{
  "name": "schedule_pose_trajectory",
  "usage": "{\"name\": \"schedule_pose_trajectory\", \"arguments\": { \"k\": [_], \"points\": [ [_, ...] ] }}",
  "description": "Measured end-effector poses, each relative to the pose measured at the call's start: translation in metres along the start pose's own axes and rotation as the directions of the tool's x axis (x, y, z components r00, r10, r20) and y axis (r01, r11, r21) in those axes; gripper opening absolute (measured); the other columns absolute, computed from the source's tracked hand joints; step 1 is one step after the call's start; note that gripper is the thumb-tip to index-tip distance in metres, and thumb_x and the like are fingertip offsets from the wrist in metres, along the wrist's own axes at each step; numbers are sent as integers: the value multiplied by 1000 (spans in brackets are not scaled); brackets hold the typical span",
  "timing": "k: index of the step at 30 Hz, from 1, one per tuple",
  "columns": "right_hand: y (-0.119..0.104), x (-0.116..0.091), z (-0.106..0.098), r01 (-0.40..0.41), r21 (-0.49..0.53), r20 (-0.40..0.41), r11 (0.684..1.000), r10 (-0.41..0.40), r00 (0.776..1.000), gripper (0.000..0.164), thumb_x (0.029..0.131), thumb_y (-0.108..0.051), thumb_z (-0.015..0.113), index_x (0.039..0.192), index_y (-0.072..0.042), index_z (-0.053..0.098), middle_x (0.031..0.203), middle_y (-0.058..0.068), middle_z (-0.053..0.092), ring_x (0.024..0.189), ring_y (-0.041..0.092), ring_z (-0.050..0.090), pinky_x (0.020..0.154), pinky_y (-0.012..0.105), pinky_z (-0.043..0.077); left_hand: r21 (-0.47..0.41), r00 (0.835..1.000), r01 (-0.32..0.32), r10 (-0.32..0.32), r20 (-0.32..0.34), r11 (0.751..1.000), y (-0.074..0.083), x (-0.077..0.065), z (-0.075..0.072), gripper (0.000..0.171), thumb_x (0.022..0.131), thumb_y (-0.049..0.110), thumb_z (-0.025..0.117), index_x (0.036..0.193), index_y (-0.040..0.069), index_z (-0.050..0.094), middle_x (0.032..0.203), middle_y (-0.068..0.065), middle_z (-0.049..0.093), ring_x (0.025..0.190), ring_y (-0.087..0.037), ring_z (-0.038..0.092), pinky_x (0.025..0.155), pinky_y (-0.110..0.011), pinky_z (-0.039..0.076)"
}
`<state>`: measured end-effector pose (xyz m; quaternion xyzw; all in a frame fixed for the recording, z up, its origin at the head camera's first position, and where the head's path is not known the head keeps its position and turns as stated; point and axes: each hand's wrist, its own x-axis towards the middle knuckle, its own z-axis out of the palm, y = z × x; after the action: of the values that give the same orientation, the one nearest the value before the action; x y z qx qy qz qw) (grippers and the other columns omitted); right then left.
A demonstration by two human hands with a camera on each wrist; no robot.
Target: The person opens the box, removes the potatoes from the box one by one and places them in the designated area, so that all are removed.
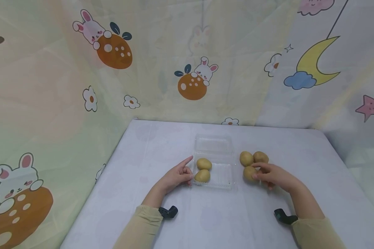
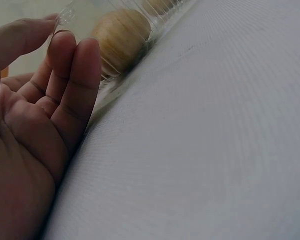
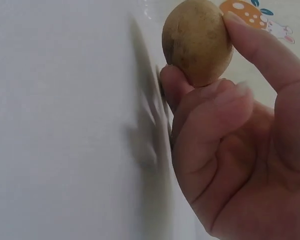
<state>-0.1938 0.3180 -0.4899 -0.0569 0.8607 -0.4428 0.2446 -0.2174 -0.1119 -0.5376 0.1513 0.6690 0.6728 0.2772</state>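
Observation:
A clear plastic clamshell box (image 1: 222, 174) lies with its lid folded back on the table, two potatoes (image 1: 202, 175) in the left part of its base. At the box's left side, my left hand (image 1: 176, 176) pinches the rim between thumb and fingers; the left wrist view shows the thin plastic edge (image 2: 67, 17) there, beside a potato (image 2: 122, 40). To the right of the box, my right hand (image 1: 275, 176) holds a potato (image 1: 249, 173) by its fingertips. In the right wrist view that potato (image 3: 197, 42) sits between thumb and fingers.
Two more potatoes (image 1: 246, 158) lie side by side just behind the held one. The white-covered table (image 1: 205, 218) meets a patterned cloth backdrop (image 1: 156, 69) at its back. Black wrist devices (image 1: 168, 212) are on both arms.

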Motion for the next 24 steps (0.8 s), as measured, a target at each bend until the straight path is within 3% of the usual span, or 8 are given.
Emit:
{"name": "schedule_pose_trajectory", "arguments": {
  "k": [11, 24],
  "points": [
    [9, -2, 4, 13, 15, -48, 1000, -12, 999, 62, 91, -40, 70, 140, -9, 48, 84, 10, 58, 58, 19, 54, 53, 34, 51, 6, 1000, -1, 1, -10, 1000, 3, -1, 3, 84, 90, 16, 73, 156, 34, 25, 89, -3, 63, 74, -15, 62, 77, -32, 56],
    [8, -3, 6, -11, -46, -88, 999, 6, 996, 65, 90, -46, 69, 140, -11, 47, 78, 8, 55, 51, 14, 44, 44, 29, 41, 30, 1000, -13, 14, -3, 999, 4, -2, 2, 83, 91, 17, 71, 157, 31, 23, 89, -2, 63, 74, -14, 63, 77, -31, 56]
  ]
}}
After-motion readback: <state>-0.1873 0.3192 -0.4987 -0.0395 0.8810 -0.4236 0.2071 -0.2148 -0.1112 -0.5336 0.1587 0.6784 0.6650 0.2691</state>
